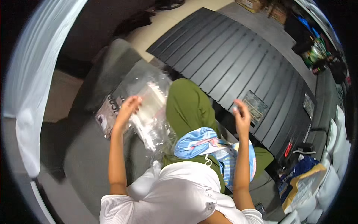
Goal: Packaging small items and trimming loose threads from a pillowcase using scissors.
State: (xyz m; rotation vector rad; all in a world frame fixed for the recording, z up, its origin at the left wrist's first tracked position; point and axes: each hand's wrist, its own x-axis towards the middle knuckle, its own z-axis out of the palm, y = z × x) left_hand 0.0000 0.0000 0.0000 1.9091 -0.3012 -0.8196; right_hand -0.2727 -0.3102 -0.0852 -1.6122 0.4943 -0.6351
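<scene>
My left hand (pixel 128 108) hovers over a heap of clear plastic bags (pixel 145 119) on the dark grey seat, its fingers loosely bent and apart; I see nothing held in it. My right hand (pixel 242 115) is raised beyond my right knee, thumb and fingers apart and holding nothing. Across my lap, over the green trousers (pixel 188 102), lies a crumpled light blue patterned cloth (pixel 201 143) with a white cord by it. Beside the plastic heap rests a printed bag (pixel 106 117), partly covered by the clear film.
In front stands a large black slatted table (pixel 220 52) with a dark flat packet (pixel 254 106) and a red tool (pixel 288 148) on it. A blue and yellow package (pixel 304 179) sits at my right by white pillows (pixel 332 186). A white curtain (pixel 41 67) hangs at left.
</scene>
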